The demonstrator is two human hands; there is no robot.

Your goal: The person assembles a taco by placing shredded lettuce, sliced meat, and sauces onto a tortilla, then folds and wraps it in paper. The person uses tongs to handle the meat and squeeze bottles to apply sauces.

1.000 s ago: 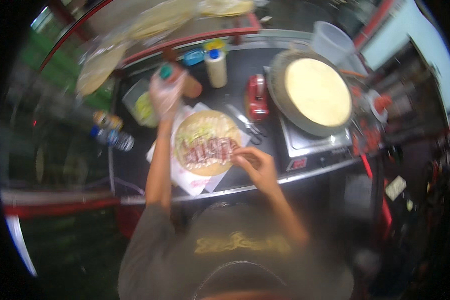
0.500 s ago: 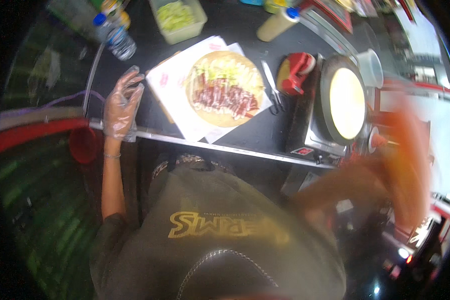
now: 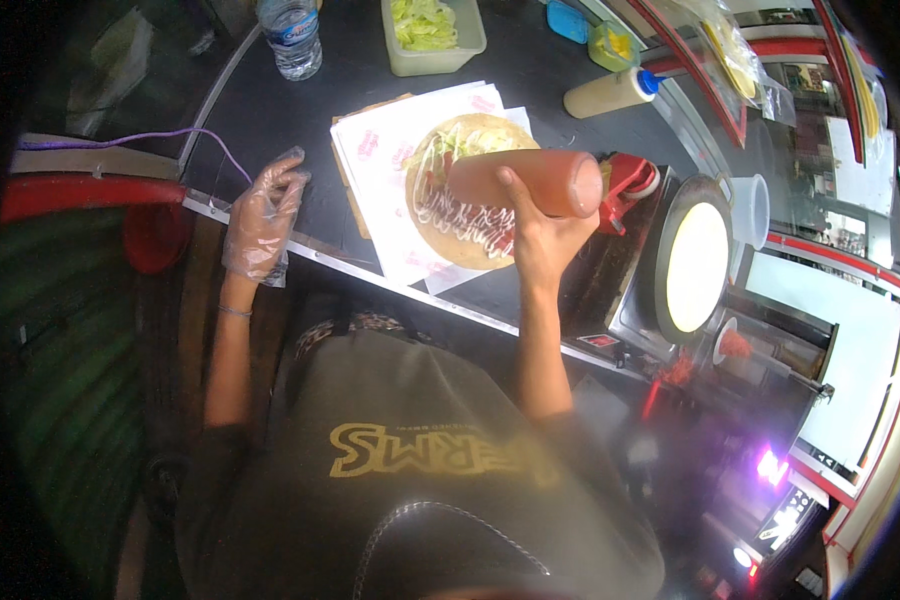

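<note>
A bare right hand [image 3: 542,238] wraps its fingers and thumb around a reddish-orange plastic squeeze bottle [image 3: 525,182], holding it on its side, nozzle end toward the person's left, just above a round open flatbread [image 3: 462,190] topped with meat, shredded greens and white sauce lines. The flatbread lies on white printed wrapping paper [image 3: 380,160] spread over a black counter [image 3: 270,110]. The left hand [image 3: 263,215], in a clear plastic glove, rests at the counter's near edge with fingers loosely spread, holding nothing. Beyond the paper stand a clear tub of shredded lettuce [image 3: 430,30], a clear water bottle [image 3: 291,35] and a cream squeeze bottle with a blue cap [image 3: 610,92]; to the right, a round griddle carries a pale crepe [image 3: 695,266]. Saucing well here likely means tipping the nozzle down over the filling, squeezing evenly, and keeping the stream inside the bread's rim, off the paper.
</note>
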